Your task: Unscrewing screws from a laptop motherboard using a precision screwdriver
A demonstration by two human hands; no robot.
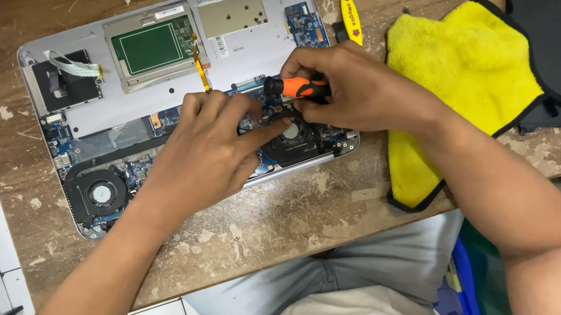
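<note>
Keep the orange-and-black-handled screwdriver [300,87] upright over the right-hand black cooling fan [290,136] of the opened silver laptop chassis [140,108] (tip hidden behind fingers). Press down lightly while turning. Right hand [351,87] wrapped around the handle, wrist bent inward. Left hand [209,153] flat, palm down, grasping nothing, fingertips bracing beside the fan. Yellow microfibre cloth [465,78] alongside on the worn wooden table [268,226].

An opened laptop [137,90] lies on a worn wooden table [268,226], its boards and a round fan [101,194] exposed. The right hand [352,91] grips an orange-handled screwdriver [300,88] over the laptop's near right part, where the left hand [209,153] rests flat beside it. A yellow cloth [461,78] lies right, partly over a black panel [554,5].
</note>
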